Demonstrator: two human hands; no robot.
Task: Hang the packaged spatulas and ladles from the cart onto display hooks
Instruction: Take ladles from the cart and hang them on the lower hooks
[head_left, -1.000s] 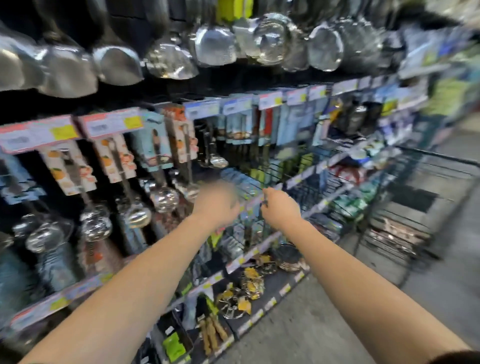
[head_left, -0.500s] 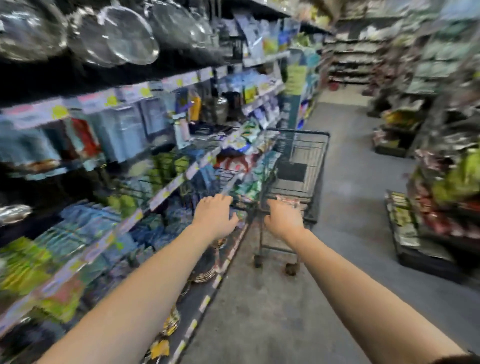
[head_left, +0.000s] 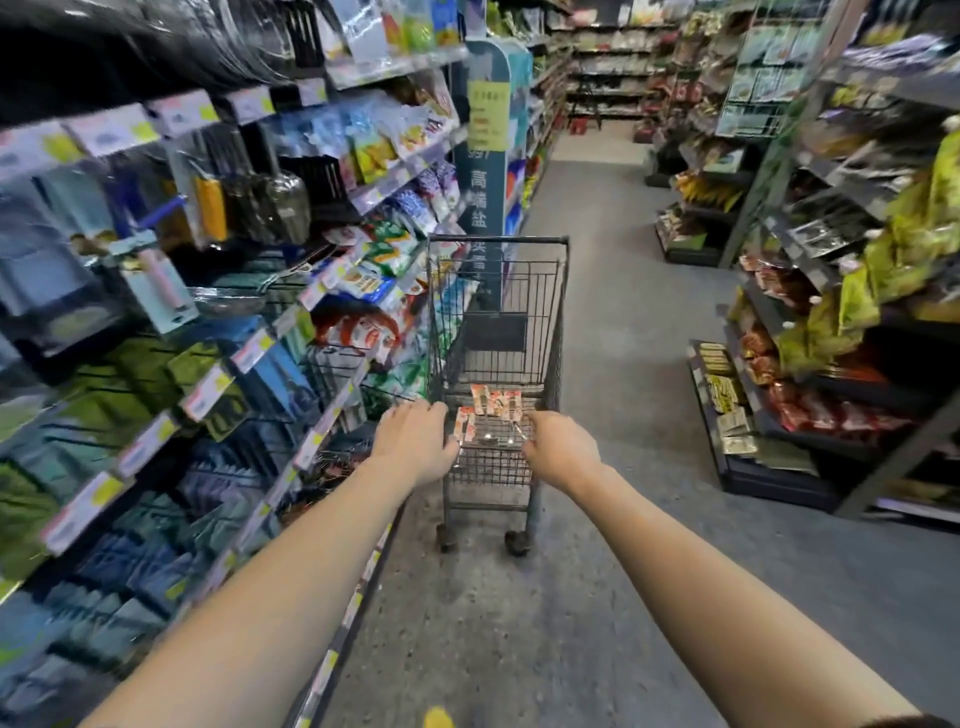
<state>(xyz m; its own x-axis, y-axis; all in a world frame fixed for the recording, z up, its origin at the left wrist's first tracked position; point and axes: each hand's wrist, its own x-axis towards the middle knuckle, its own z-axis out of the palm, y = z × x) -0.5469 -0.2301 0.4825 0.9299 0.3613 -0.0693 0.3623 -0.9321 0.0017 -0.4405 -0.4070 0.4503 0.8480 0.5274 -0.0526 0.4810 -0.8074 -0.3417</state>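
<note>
- The view has swung from the wall of hanging ladles to straight down the aisle, so the cart (head_left: 497, 240) now stands dead ahead, hard against the left shelves (head_left: 208, 387)
- Both arms are stretched out and both hands have reached the cart's near end; half a second ago they were short of it
- The left hand (head_left: 415, 441) is at the near left corner of the basket, back up; its fingers (head_left: 415, 411) are loosely bent and a little apart, and grip nothing that shows
- The right hand (head_left: 563, 449) is at the near right side; its fingers are hidden behind the back of the hand, so I cannot tell whether they pinch anything, though they lie just beside a shiny utensil end
- The packs (head_left: 491, 408), red-and-white cards with metal utensils, lie flat in the basket between the two hands, none lifted
- For the task this reads as the start of a new fetch: a pack has to be picked from the basket and carried back left to the hooks, which are now out of view
- Against a second ago: the ladle display then filled the picture and the hands were at the hooks, with the cart only at the right edge
- Against half a second ago: the cart looked farther off, and its packs were barely visible
- The picture is smeared at the left, so the head is probably turning
</note>
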